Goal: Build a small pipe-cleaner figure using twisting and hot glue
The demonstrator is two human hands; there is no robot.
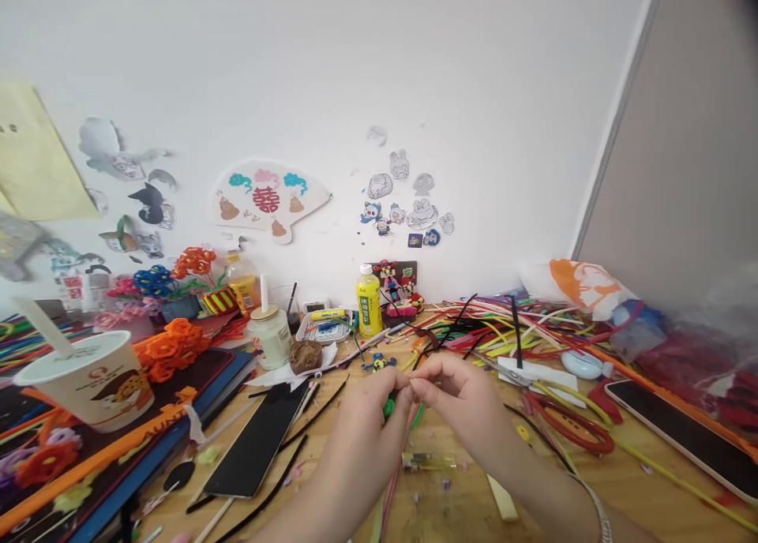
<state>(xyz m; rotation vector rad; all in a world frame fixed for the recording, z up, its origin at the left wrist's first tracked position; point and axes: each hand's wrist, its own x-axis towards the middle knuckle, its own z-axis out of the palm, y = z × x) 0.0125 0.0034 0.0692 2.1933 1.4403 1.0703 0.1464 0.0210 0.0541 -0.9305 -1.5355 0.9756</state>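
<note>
Both hands are pinched shut, fingertips meeting, on a short green pipe cleaner (389,406). The left hand (367,421) closes thumb and fingers over its near end, and the right hand (467,407) nips the same piece from the other side, so only small bits of green show under and between the fingers. How the piece is bent inside the grip cannot be told. The hands hover just above the wooden table (628,480), a little below the middle of the view. At 6 o'clock from them, close by on the wood, lies a clear yellow lighter (426,462), apart from both hands. At 7 o'clock a flat black card (260,440) lies among loose black stems. At 3 o'clock sits a red loop of wire (568,426), and beyond it, toward 4 o'clock, a dark phone (681,432) lies face up near the table edge. At 1 o'clock a tangle of loose pipe cleaners (503,322) in red, yellow, green and black spreads back to the wall. At 12 o'clock stands a yellow-green bottle (368,302), upright. At 10 o'clock are a white jar (271,336) with a lid and a brown lump (305,356) on paper just beside it. Far out at 9 o'clock a paper cup (88,381) with a straw stands on dark books, with orange pipe-cleaner flowers (169,346) just behind it. A bangle (595,503) circles the right wrist.
</note>
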